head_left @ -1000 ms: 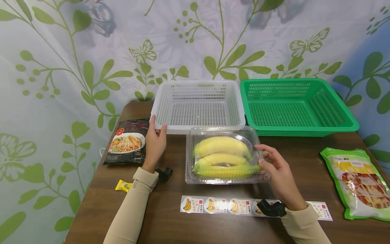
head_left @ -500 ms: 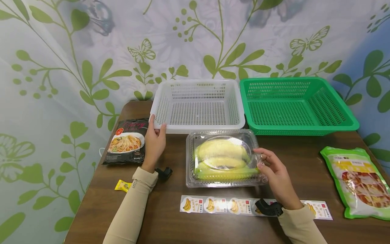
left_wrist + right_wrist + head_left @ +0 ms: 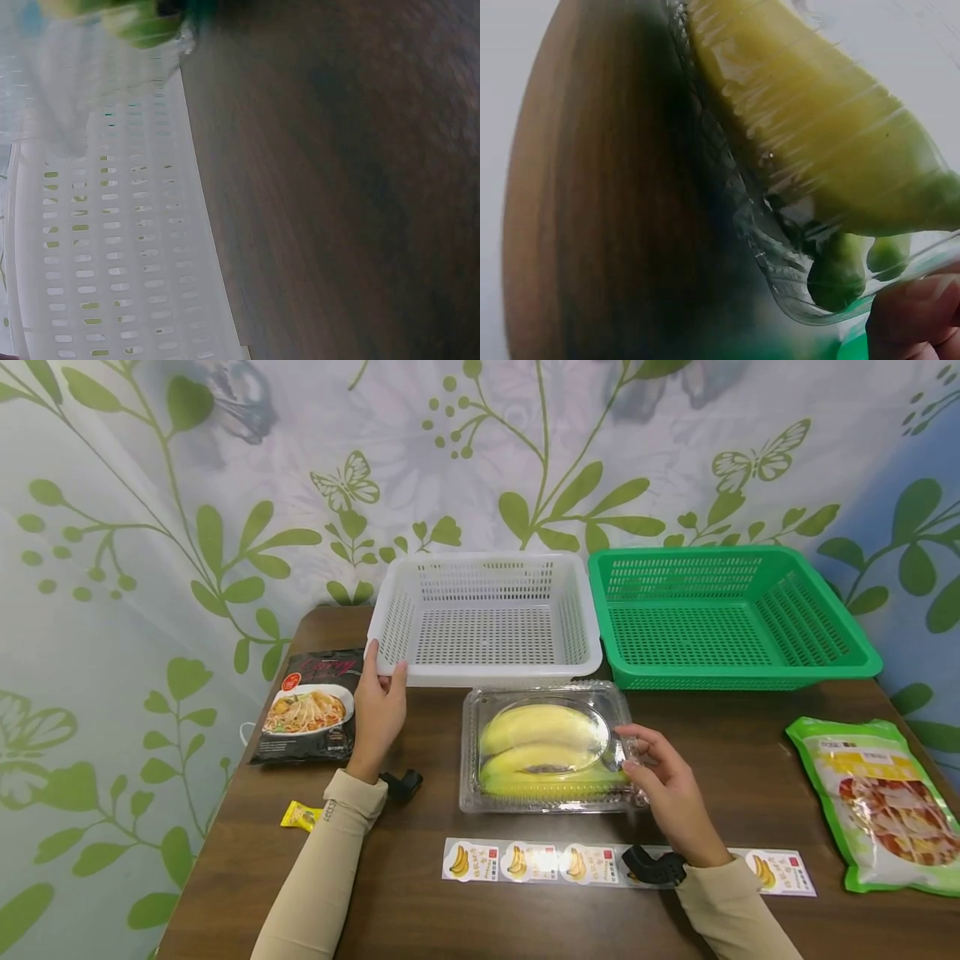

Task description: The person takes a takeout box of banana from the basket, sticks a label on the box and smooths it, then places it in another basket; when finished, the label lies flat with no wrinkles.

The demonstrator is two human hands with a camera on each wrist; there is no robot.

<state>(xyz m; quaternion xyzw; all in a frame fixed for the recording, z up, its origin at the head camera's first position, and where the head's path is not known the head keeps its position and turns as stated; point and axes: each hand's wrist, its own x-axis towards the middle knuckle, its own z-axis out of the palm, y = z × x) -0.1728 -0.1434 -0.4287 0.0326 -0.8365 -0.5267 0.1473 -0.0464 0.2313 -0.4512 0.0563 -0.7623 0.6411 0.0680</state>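
Observation:
A clear plastic clamshell box (image 3: 546,802) of yellow bananas (image 3: 540,735) is in front of the white basket, near the middle of the head view. My right hand (image 3: 667,781) pinches its right edge between thumb and fingers. In the right wrist view, the fingertips (image 3: 922,300) grip the box rim (image 3: 810,319) beside the green banana stems. At the white plastic basket's (image 3: 480,677) front left corner, my left hand (image 3: 381,710) holds the rim, thumb on the front side. The left wrist view shows the basket's slotted wall (image 3: 112,247); that hand is barely in it.
A green basket (image 3: 742,673) stands right of the white one. On the left lie a black noodle packet (image 3: 307,714) and a small yellow sachet (image 3: 302,816). A strip of banana stickers (image 3: 528,862) lies in front, and a green-edged food bag (image 3: 881,806) at right.
The banana box has come slightly down and nearer, its tilt changing. My right hand has shifted a little left with it. My left hand stays on the basket corner.

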